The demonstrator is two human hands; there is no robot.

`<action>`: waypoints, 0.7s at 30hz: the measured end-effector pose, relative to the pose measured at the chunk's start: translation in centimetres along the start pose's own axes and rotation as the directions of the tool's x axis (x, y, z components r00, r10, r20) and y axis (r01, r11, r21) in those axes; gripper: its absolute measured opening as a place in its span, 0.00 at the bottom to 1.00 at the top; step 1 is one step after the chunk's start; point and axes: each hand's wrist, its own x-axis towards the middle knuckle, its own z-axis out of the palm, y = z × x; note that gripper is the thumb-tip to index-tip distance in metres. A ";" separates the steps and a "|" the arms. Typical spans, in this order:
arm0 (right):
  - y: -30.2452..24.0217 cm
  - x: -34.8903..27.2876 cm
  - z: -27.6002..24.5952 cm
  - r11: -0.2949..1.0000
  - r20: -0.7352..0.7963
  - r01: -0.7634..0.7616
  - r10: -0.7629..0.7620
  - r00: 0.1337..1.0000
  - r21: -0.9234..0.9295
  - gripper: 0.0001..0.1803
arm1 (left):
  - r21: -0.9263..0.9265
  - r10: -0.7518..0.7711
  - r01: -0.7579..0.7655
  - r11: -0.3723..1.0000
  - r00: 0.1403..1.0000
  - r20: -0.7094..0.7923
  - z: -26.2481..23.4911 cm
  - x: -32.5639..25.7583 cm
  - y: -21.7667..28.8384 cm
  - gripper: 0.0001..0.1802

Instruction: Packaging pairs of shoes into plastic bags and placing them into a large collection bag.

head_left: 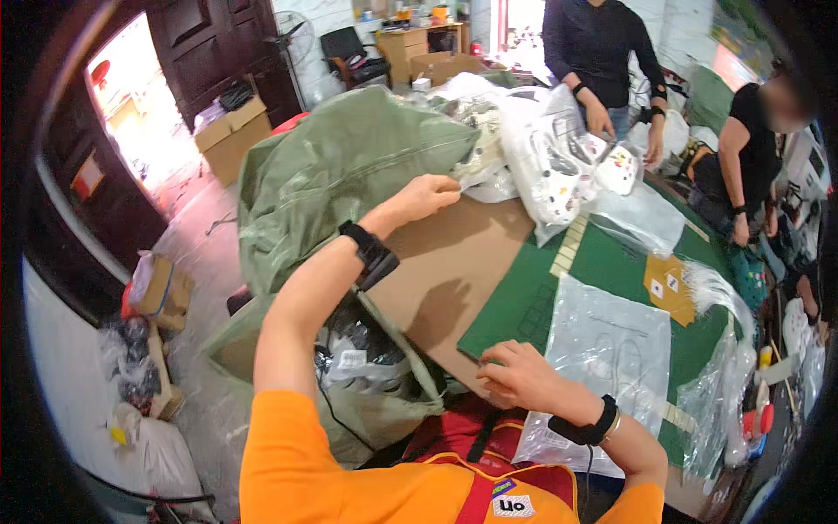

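My left hand [423,199] is stretched out over the brown cardboard on the table [428,262], beside the big green woven sack [349,157]. Its fingers are loosely bent and nothing shows in them. Just beyond lie white clogs in clear plastic bags [550,166], with small charms on them. Lower down, my right hand [524,375] hovers near the table's front edge with fingers apart, holding nothing. Right of it lies a flat clear plastic bag [611,349] on a green cutting mat [515,301]. Both wrists wear black bands.
An open sack [375,419] holding plastic-wrapped goods stands at the table's near left. Two people in black [602,52] work across the table and at right. More clear bags [720,393] and a red-handled tool [758,421] lie at right. Cardboard boxes [231,131] stand on the floor.
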 end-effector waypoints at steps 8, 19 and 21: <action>4.0 -9.7 0.1 0.832 0.007 -0.529 0.537 0.843 -0.170 0.29 | -0.697 -0.264 -0.008 0.717 0.922 -0.283 5.3 16.7 3.3 0.62; 5.2 -11.5 1.1 0.796 -0.028 -0.577 0.583 0.812 -0.181 0.27 | -0.580 -0.391 0.075 0.811 0.808 -0.442 8.4 23.7 1.2 0.32; 5.2 -11.3 1.5 0.777 -0.033 -0.600 0.606 0.795 -0.187 0.26 | -0.551 -0.352 0.049 0.833 0.816 -0.458 8.0 22.1 3.8 0.32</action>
